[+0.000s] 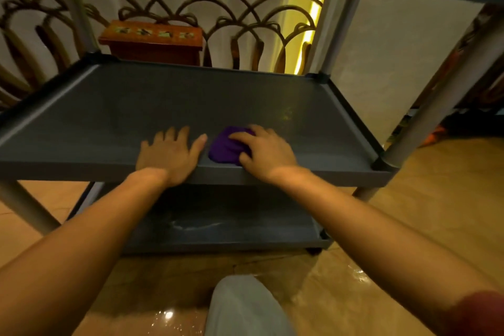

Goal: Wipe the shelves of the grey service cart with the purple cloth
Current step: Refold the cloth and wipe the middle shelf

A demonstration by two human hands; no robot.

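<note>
I see the right hand (266,151) clenched on the purple cloth (225,148) at the front edge of the cart's middle shelf (191,101). Left hand (170,153) lies flat beside cloth, fingers spread, gripping nothing. Wooden box (151,41) and railing (245,22) behind shelf; lower shelf (231,224) beneath.

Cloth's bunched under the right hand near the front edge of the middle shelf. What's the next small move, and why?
Probably sweep the right hand with the purple cloth rightward along the middle shelf. The cloth sits near the front centre, the left hand lies flat just beside it, and the shelf's right side lies open.
</note>
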